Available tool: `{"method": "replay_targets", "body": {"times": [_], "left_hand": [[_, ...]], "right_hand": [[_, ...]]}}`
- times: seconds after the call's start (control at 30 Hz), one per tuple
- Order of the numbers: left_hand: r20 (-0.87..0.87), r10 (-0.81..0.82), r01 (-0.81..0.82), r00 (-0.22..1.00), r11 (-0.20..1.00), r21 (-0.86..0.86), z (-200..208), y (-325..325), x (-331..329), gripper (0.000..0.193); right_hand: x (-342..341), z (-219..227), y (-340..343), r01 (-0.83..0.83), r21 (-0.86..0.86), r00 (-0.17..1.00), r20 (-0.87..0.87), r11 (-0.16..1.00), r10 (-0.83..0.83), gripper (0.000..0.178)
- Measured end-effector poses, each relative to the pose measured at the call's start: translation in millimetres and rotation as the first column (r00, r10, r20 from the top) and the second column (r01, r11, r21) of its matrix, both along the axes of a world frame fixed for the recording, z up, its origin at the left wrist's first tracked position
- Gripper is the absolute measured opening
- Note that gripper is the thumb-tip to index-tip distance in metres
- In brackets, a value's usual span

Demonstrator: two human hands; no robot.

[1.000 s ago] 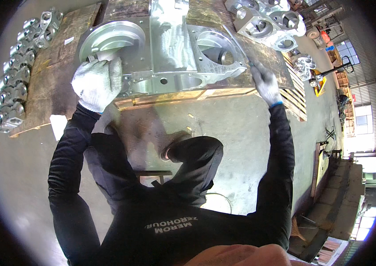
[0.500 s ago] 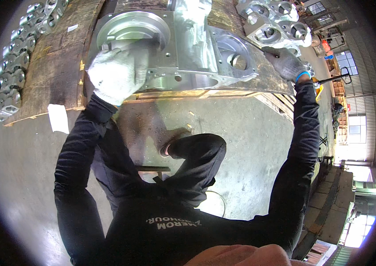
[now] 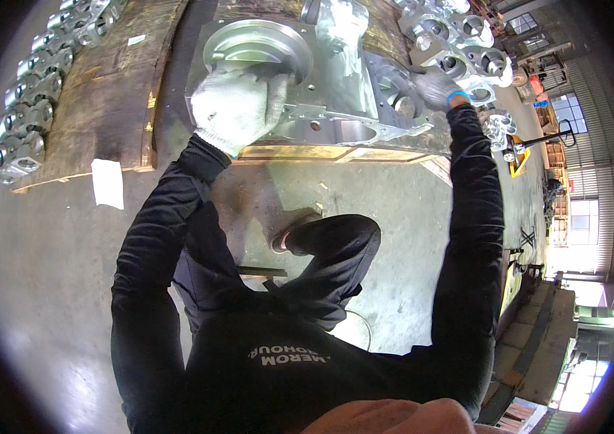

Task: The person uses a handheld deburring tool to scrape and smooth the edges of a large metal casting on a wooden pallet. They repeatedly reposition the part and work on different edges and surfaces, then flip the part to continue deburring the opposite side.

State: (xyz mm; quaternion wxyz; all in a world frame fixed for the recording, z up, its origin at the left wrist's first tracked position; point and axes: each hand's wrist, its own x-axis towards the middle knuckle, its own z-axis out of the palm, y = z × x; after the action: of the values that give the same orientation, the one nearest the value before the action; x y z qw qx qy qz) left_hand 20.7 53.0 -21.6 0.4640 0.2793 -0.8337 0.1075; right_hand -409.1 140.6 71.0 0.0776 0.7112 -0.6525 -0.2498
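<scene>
A large silvery machined metal housing lies in front of me, with a wide round bore on its left and a smaller one on its right. My left hand, in a pale work glove, is closed over the near rim of the wide bore. Its fingertips dip inside and are partly hidden. At the housing's right end is my right hand, in a grey glove with a blue cuff edge. Its bent fingers hold the edge beside the smaller bore; their tips are hard to make out.
The housing rests on a wooden pallet. On the left, a wooden board carries a row of small metal castings. More castings stand at the far right. White paper lies left; a yellow pallet truck stands right.
My right hand has moved left, from beside the housing onto its right end. The left hand stays at the wide bore. The gap between the housing and the left board looks wider.
</scene>
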Motion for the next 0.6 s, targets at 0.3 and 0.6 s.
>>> {"method": "replay_targets", "body": {"times": [0.3,0.6], "left_hand": [[0.038,0.037,-0.039,0.999,0.998,0.044,-3,-2,0,0.036],[-0.021,0.022,-0.021,1.000,0.998,0.051,-2,0,-3,0.048]], "right_hand": [[50,22,-15,0.212,0.039,0.973,0.082,0.976,-0.215,0.053],[77,10,-25,0.274,-0.100,0.913,0.340,0.956,-0.226,0.051]]}}
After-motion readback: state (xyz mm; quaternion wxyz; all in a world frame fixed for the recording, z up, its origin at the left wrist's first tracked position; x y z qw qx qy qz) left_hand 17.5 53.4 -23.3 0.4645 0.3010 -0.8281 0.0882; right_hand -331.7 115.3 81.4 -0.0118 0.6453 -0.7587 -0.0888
